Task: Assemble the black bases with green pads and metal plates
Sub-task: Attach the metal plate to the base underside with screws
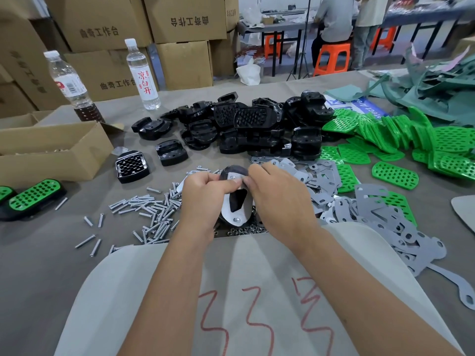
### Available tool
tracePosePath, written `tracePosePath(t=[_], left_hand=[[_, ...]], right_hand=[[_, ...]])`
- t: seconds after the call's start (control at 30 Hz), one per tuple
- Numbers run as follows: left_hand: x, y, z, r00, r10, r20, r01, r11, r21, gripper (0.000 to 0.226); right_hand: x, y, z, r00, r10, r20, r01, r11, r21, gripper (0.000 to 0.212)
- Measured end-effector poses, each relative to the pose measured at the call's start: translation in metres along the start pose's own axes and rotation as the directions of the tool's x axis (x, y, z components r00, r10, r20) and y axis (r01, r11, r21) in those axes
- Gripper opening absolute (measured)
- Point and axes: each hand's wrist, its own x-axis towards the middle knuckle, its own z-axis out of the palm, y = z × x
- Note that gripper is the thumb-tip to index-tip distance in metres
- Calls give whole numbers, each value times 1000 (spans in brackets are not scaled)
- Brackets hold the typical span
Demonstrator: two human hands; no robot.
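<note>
- A black base (232, 173) with a metal plate (237, 201) laid on it is held up over the desk (38, 253), centre, just above loose screws (151, 211).
- The base is gripped by the left hand (203, 199); the plate's top end is pinched by the right hand (277, 196). What is being fitted there cannot be told.
- If that pinch slips, the plate could be knocked out of line with the base's holes.
- A dropped fastener could be lost among the screws or the grey plates (385, 217) just beside.

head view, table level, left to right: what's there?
Assembled green-padded base → loose screws → left hand and right hand holding black base with metal plate → metal plates → green pads.
</note>
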Motion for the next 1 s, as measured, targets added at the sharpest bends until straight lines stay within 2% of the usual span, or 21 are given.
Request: tracePosePath(t=[0.07,0.17,0.23,0.3,0.47,0.63,0.73,0.9,1.0], left_hand=[[2,-1,-2,999,6,-46,-7,1000,-28,26],[9,-5,-10,977,1,-212,-20,996,-87,23],[14,-7,-16,952,-40,-305,-2,990,-138,24],[18,-8,-21,933,-75,-352,-4,976,-220,24],[22,-7,-24,921,-102,-376,-24,948,-317,25],[22,-3,-23,947,-217,-236,80,873,-481,21],[22,-2,-23,954,-238,-185,114,854,-508,17],[21,-3,-22,958,-229,-173,117,862,-494,17],[21,-4,-21,957,-229,-178,115,864,-491,16]], right_hand=[[1,5,-1,997,-15,74,5,991,134,33],[1,11,-10,941,-204,272,99,930,353,37],[1,13,-15,857,-247,451,94,938,334,43],[2,12,-16,804,-247,540,87,949,304,43],[3,10,-15,749,-231,621,-7,934,357,27],[4,16,-16,748,-189,636,-67,933,355,21],[5,21,-22,769,-207,605,-83,906,416,4],[8,21,-27,733,-264,627,-83,880,467,13],[6,21,-23,760,-244,602,-83,882,463,11]])
